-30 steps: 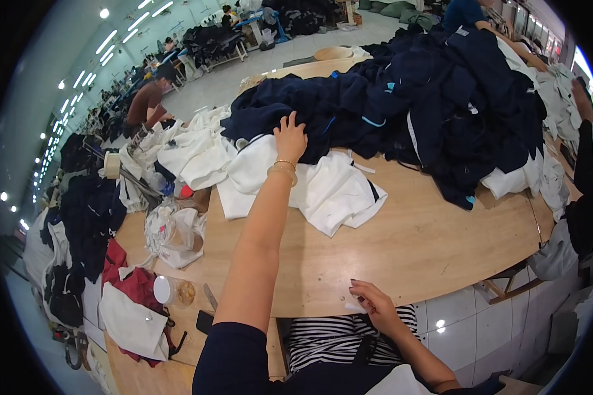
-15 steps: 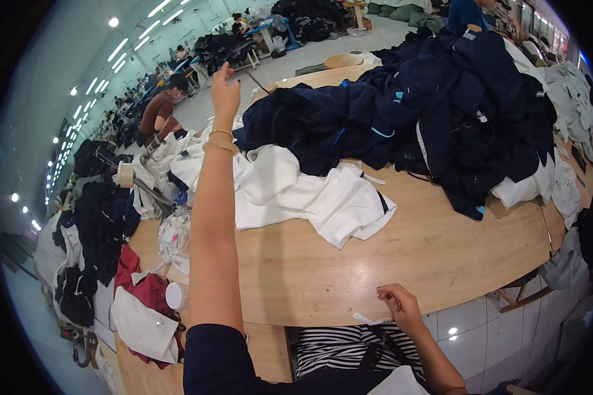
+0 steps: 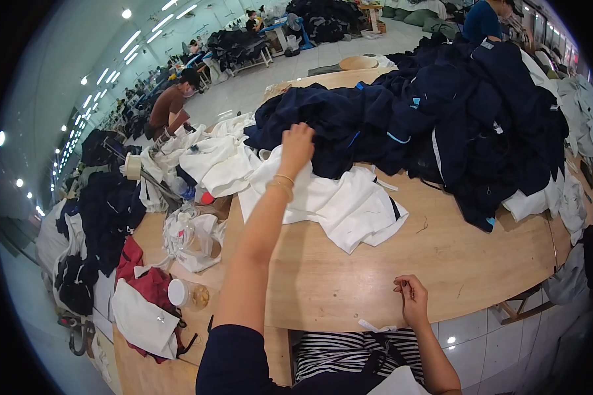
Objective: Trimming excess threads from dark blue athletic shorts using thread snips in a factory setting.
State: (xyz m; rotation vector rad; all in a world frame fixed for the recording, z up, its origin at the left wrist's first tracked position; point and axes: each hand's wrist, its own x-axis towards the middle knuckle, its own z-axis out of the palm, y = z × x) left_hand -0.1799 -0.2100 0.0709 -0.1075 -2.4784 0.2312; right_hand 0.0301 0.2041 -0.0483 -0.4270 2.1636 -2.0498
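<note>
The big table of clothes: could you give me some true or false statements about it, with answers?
White clothes and navy clothes lie on the table. True.
Both hands are at the navy clothes. False: only the left hand is; the right hand is by the table's near edge.
Bracelets circle the left wrist. True.
Only white cloth lies at the table's left. False: a red cloth lies there too.
The clear jar has a white lid. True.
</note>
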